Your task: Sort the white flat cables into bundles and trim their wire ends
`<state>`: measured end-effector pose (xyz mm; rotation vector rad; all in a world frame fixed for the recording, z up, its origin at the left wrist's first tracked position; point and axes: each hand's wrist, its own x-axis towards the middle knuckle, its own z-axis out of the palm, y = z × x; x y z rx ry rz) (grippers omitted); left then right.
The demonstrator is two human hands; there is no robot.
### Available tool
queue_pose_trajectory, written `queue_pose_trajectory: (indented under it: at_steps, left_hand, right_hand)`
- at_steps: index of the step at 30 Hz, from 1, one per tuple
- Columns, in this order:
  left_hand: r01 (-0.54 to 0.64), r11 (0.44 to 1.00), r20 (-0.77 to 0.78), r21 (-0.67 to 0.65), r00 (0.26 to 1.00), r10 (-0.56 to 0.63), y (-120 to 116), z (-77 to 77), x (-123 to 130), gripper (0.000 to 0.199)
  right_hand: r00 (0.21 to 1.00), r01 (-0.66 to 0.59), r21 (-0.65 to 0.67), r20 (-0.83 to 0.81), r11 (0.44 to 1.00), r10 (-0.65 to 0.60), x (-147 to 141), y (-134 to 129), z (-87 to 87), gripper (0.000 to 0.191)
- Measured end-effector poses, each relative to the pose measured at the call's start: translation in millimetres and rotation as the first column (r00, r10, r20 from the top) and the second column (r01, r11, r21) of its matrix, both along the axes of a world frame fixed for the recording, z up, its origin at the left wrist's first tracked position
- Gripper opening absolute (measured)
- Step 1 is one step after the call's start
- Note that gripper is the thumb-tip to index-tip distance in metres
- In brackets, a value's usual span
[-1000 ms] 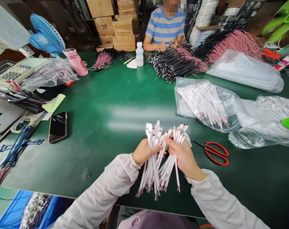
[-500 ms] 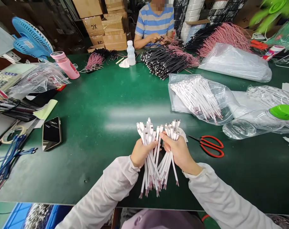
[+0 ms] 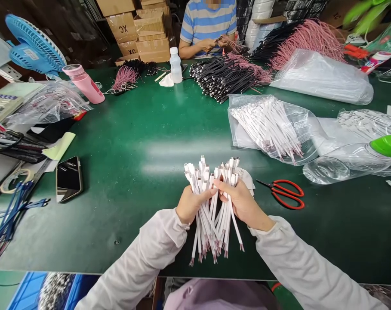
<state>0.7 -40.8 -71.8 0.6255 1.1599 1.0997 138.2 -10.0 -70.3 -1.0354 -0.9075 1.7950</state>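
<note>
My left hand (image 3: 191,203) is closed round a bunch of short white cables (image 3: 204,224), their white plugs pointing up and away and their bare reddish wire ends hanging toward me. My right hand (image 3: 242,202) grips a second, smaller bunch of white cables (image 3: 229,219) just to the right. Thumbs and fingertips of both hands nearly meet between the bunches, at the plug end. Some fingers are hidden behind the cables. A crumpled white piece (image 3: 247,178) lies behind my right hand. Red-handled scissors (image 3: 288,194) rest on the table farther right.
On the green table (image 3: 124,137) lie a phone (image 3: 69,178), a bag of white cables (image 3: 268,125), a plastic bottle with green lid (image 3: 346,165) and a heap of black cables (image 3: 226,77). A person in a striped shirt (image 3: 208,23) handles wires opposite. A blue bin (image 3: 24,295) stands below left.
My right hand has shifted slightly left, bringing its fingertips and cable bunch closer to the left bunch. Both hands keep their grip. The whole view has tilted a little.
</note>
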Motion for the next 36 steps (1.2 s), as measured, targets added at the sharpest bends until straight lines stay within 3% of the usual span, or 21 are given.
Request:
queue_pose_trajectory:
  at_steps: [4, 7, 11, 17, 21, 24, 29, 36]
  left_hand:
    - [-0.005, 1.000, 0.041, -0.020, 0.999, 0.006, 0.5, 1.1, 0.1, 0.039]
    - [0.004, 0.999, 0.065, -0.032, 0.998, -0.002, 0.7, 1.7, 0.6, 0.039]
    - [0.060, 0.997, -0.002, 0.049, 0.998, -0.060, 0.1, -1.2, 0.3, 0.036]
    - [-0.019, 1.000, -0.047, 0.005, 0.999, 0.019, 0.3, -2.9, -1.9, 0.040]
    - [0.077, 0.997, 0.001, 0.001, 0.997, -0.077, 1.1, -1.9, -3.0, 0.040]
    - [0.135, 0.989, -0.027, 0.061, 0.991, -0.133, 0.9, -2.0, -3.0, 0.035]
    - [0.195, 0.973, 0.037, 0.121, 0.979, -0.201, 1.3, -0.2, -3.4, 0.034]
    - [0.205, 0.973, 0.021, 0.105, 0.978, -0.208, 0.9, -0.8, -5.6, 0.042]
  right_hand:
    - [0.998, 0.024, -0.058, -0.060, 0.998, -0.027, 0.8, -1.1, 1.4, 0.029]
    - [0.992, -0.033, -0.120, -0.126, 0.992, 0.017, 1.0, -1.4, 3.1, 0.032]
    - [0.986, -0.112, -0.118, -0.141, 0.987, 0.095, 0.1, -1.4, 2.5, 0.034]
    - [0.995, -0.021, -0.134, -0.098, 0.991, 0.008, 0.5, 0.3, 0.2, 0.033]
    - [0.991, -0.039, -0.159, -0.134, 0.986, 0.018, 3.1, 1.3, -0.5, 0.034]
    - [0.984, -0.122, -0.148, -0.150, 0.981, 0.100, 5.5, 1.2, -1.1, 0.034]
    - [0.984, -0.138, -0.131, -0.135, 0.982, 0.120, 7.4, 1.1, 3.1, 0.033]
    - [0.972, -0.216, -0.099, -0.118, 0.971, 0.204, 8.6, 1.5, 8.8, 0.032]
